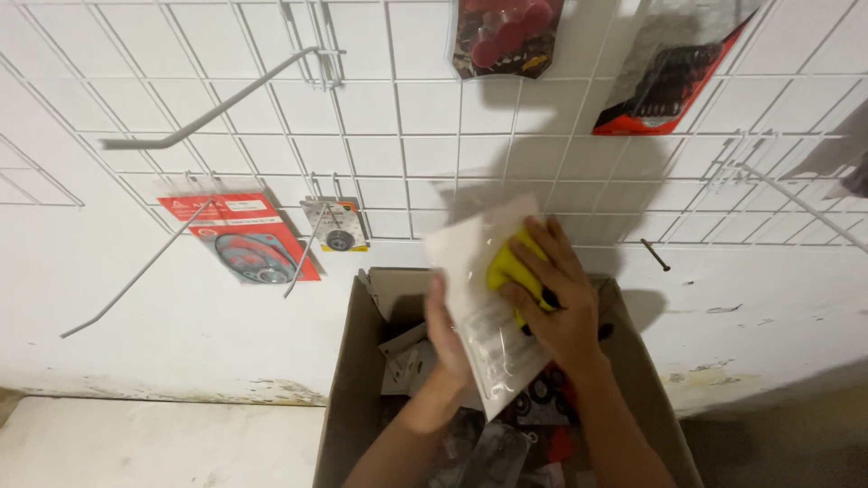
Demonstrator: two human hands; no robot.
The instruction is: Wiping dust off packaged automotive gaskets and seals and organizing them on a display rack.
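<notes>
Both hands are raised over an open cardboard box [362, 389] that stands against a white wall. The left hand [448, 339] holds a flat clear packet [479, 307] from behind, its grip closed on the packet's lower half so the face tilts up toward the camera. The right hand [556, 298] presses on the front, fingers closed around a yellow item [508, 267] against the packet, seemingly to keep the two together. More packaged parts lie in the box below. Above, a white wire grid [398, 136] carries bare hooks [208, 113] and hanging red packets [244, 239].
</notes>
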